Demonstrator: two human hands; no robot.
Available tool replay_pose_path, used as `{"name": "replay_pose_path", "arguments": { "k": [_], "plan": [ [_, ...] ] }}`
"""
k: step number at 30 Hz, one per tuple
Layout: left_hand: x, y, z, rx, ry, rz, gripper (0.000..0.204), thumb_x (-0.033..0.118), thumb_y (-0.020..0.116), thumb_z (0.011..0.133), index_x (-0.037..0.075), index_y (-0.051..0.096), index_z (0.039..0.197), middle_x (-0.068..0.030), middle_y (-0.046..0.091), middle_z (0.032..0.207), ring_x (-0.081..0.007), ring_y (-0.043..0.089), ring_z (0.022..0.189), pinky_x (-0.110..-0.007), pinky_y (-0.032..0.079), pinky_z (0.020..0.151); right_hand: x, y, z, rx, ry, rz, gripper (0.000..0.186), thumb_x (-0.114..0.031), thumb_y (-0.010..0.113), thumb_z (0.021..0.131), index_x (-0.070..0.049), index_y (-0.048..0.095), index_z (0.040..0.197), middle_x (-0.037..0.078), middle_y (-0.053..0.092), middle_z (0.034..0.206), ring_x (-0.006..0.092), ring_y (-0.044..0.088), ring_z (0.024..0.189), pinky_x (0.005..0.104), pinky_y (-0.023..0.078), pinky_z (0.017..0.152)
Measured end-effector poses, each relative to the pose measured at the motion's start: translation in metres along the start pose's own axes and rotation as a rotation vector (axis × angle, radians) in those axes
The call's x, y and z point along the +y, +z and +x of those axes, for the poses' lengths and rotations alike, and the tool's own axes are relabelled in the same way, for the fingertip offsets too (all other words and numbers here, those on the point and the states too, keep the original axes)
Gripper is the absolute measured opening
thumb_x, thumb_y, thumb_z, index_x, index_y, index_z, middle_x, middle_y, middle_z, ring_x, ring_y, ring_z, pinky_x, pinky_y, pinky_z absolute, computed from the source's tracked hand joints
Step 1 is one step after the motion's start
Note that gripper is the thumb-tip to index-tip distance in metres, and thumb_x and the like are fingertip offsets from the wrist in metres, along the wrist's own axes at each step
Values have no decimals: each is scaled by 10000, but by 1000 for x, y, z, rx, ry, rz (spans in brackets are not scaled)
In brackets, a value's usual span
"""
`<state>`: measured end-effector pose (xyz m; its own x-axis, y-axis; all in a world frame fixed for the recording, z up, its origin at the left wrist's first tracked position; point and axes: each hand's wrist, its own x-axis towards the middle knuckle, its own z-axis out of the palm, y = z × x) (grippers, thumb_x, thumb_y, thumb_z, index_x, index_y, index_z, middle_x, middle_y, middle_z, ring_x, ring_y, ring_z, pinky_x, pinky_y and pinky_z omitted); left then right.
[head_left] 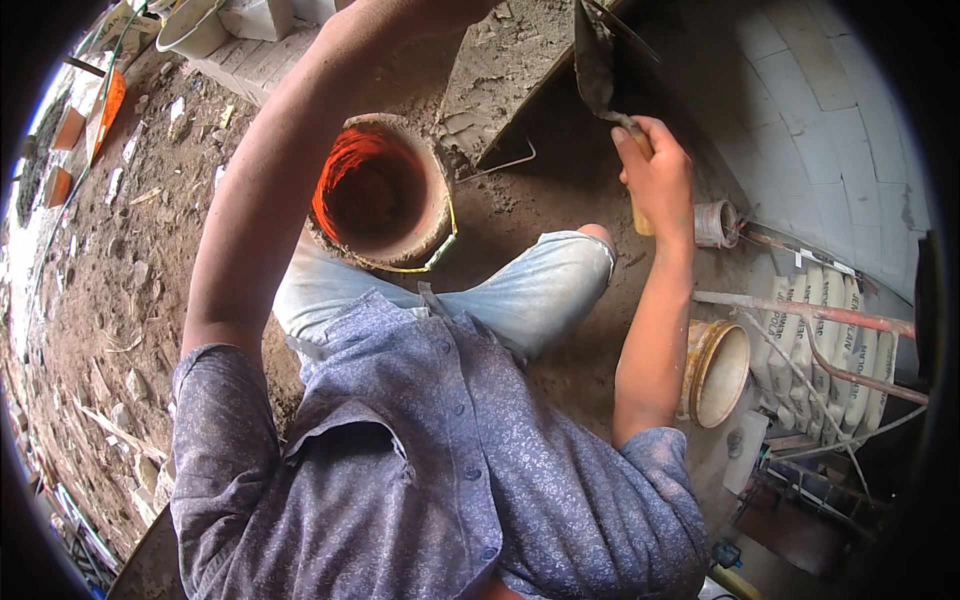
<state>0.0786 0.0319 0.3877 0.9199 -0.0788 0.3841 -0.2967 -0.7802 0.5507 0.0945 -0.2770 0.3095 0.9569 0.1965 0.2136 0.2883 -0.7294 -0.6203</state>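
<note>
My right hand (658, 180) is closed round the wooden handle of a trowel (593, 70), whose dark metal blade points up and away from me. Beside the blade, a board spread with wet grey mortar (505, 75) reaches to the upper edge. My left arm (285, 130) stretches forward across the left side of the view, and its hand lies beyond the upper edge. Between that arm and my bent knee stands a bucket (436, 190), orange inside and crusted with mortar, with a thin handle hanging down its near side.
A pale block wall (810, 110) rises at the right. Near my right arm are a small bucket (716, 224), a larger yellowish bucket (722, 375), stacked white sacks (830, 340) and reddish metal bars (830, 313). Rubble-strewn dirt (120, 270) covers the left, with grey blocks (255, 60) farther off.
</note>
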Motion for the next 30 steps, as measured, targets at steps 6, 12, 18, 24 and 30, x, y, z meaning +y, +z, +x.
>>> {"name": "replay_pose_path", "arguments": {
  "k": [6,12,18,24,30],
  "plan": [
    [-28,36,10,-121,-434,-1240,413,256,611,1026,-50,626,1303,-69,724,1119,-202,667,934,-343,539,804,7,-19,-29,168,-196,-385,300,-235,744,902,-58,653,1127,193,705,1055,423,666,978,468,529,828],
    [-36,77,22,55,-497,-1591,172,334,655,1015,173,672,1071,87,648,862,-29,563,723,-210,443,632,37,-43,-55,38,-146,-351,320,-190,758,884,-22,656,1137,216,712,1022,424,676,934,449,527,827],
    [-51,106,-13,157,-590,-1343,151,263,633,989,118,659,957,50,623,832,-51,561,716,-222,428,650,34,-84,-64,79,-63,-367,337,-182,773,867,-13,666,1137,190,722,1020,383,690,912,439,530,817],
    [-70,137,-33,83,-654,-1233,326,390,624,1023,68,658,1064,28,651,899,-53,583,738,-226,462,674,-20,-97,-31,24,-366,-238,270,-103,773,851,-39,662,1089,128,670,902,296,658,822,384,520,753],
    [-100,145,-93,92,-660,-1209,484,409,593,1047,70,564,1392,4,663,1093,-83,607,877,-266,500,778,-42,-66,30,-596,-329,416,368,-264,740,940,14,654,1164,74,674,883,115,618,691,280,502,641]
  ]
}}
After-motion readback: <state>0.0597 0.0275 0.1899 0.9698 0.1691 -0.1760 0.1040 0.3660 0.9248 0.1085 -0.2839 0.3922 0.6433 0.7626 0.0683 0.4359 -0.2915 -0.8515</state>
